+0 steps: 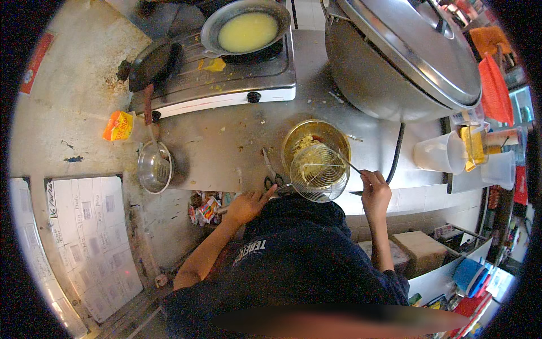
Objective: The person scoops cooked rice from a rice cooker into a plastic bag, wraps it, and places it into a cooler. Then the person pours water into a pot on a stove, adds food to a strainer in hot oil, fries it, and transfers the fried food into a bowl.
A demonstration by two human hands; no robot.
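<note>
My left hand [250, 205] holds the handle of a wire spider strainer [320, 178], whose round spiral basket lies over the near part of a metal bowl [292, 131]. Yellowish food [305, 145] shows inside the bowl, partly behind the wires. My right hand [376, 191] grips the thin handle of a utensil [350, 164] that reaches into the bowl; its far end is hidden or too fine to make out. Scissors [269, 167] with dark handles lie on the steel counter just left of the bowl, close to my left fingertips.
A gas stove [220, 93] at the back holds a wok with yellow liquid [247, 33] and a small dark pan [153, 63]. Left stands a steel bowl with a slotted utensil [156, 167]. A large lidded pot [372, 80], a black hose [398, 148] and plastic containers [438, 151] are at right.
</note>
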